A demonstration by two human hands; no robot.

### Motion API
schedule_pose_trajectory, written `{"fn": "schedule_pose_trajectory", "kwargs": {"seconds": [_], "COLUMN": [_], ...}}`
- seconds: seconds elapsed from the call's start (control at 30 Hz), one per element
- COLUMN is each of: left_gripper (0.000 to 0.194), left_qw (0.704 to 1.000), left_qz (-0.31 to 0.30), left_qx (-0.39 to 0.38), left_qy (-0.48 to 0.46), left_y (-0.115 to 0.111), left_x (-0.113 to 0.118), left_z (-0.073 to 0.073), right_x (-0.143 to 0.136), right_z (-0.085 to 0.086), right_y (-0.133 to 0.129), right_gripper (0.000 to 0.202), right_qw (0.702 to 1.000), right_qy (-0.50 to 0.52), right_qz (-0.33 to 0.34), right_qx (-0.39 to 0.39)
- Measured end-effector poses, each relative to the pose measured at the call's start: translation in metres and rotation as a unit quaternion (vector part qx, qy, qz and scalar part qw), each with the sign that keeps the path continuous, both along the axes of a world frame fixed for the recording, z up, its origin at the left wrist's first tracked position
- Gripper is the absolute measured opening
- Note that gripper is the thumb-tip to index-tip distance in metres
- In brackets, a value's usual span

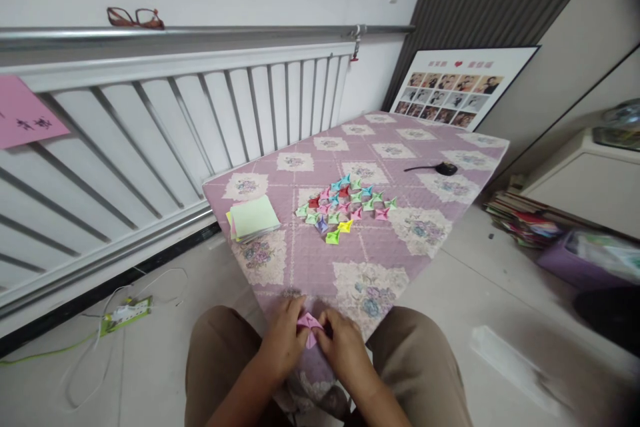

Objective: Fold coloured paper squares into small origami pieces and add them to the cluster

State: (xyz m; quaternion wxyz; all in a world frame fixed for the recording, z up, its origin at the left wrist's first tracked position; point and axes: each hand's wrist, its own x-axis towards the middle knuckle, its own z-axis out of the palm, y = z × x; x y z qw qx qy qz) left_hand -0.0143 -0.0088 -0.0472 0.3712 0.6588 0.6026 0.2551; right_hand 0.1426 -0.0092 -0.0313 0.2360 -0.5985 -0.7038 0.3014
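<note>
Both hands meet at the near edge of the table, which is covered in a quilted pink cloth. The left hand and the right hand are pinched together on one small pink folded paper piece, fingertips closing on it from either side, just above the table's near corner and between the person's knees.

Farther up the table lies a loose pile of finished folded paper pieces in green, pink, blue, red and yellow, and to its left a stack of square paper sheets with a pale green one on top. A black object with a thin cord sits well apart, near the far right edge.

The fold in hand looks like a crease being pressed. To do it well, I would judge that the paper should rest flat on the cloth, one hand pinning the corners in line while the other runs along the edge; held in the air, such a small piece slips easily out of alignment.
</note>
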Motion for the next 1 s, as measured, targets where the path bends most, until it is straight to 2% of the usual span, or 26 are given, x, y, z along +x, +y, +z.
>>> {"fn": "schedule_pose_trajectory", "kwargs": {"seconds": [0.1, 0.23, 0.3, 0.4, 0.5, 0.57, 0.67, 0.8, 0.93, 1.0], "left_gripper": [0.053, 0.054, 0.054, 0.045, 0.047, 0.051, 0.053, 0.052, 0.049, 0.048], "left_qw": [0.998, 0.979, 0.950, 0.891, 0.833, 0.811, 0.817, 0.829, 0.840, 0.840], "left_qz": [0.018, 0.106, 0.137, 0.135, 0.155, 0.177, 0.202, 0.212, 0.222, 0.225], "left_qx": [-0.039, -0.054, -0.095, -0.174, -0.210, -0.213, -0.205, -0.176, -0.155, -0.160], "left_qy": [-0.055, -0.166, -0.265, -0.398, -0.487, -0.516, -0.499, -0.487, -0.470, -0.467], "left_y": [-0.001, -0.007, -0.011, -0.020, -0.026, -0.027, -0.026, -0.023, -0.024, -0.024], "left_x": [-0.003, -0.003, -0.001, 0.004, 0.013, 0.018, 0.021, 0.019, 0.018, 0.018], "left_z": [0.002, 0.014, 0.021, 0.028, 0.032, 0.035, 0.042, 0.051, 0.052, 0.051], "right_x": [0.002, 0.005, 0.006, 0.005, 0.001, -0.002, -0.003, -0.001, 0.002, 0.002], "right_z": [-0.002, 0.005, 0.011, 0.021, 0.026, 0.027, 0.026, 0.025, 0.028, 0.030], "right_y": [-0.001, -0.002, -0.002, -0.003, -0.005, -0.008, -0.011, -0.012, -0.012, -0.012], "right_gripper": [0.010, 0.015, 0.017, 0.019, 0.019, 0.017, 0.014, 0.040, 0.048, 0.045], "right_qw": [0.993, 0.974, 0.967, 0.958, 0.955, 0.955, 0.950, 0.932, 0.914, 0.903], "right_qy": [0.112, 0.224, 0.251, 0.282, 0.293, 0.292, 0.305, 0.353, 0.393, 0.412], "right_qz": [-0.005, -0.018, -0.032, -0.051, -0.053, -0.056, -0.067, -0.067, -0.045, -0.048], "right_qx": [-0.027, -0.040, -0.028, -0.013, -0.010, -0.009, -0.016, -0.045, -0.087, -0.114]}}
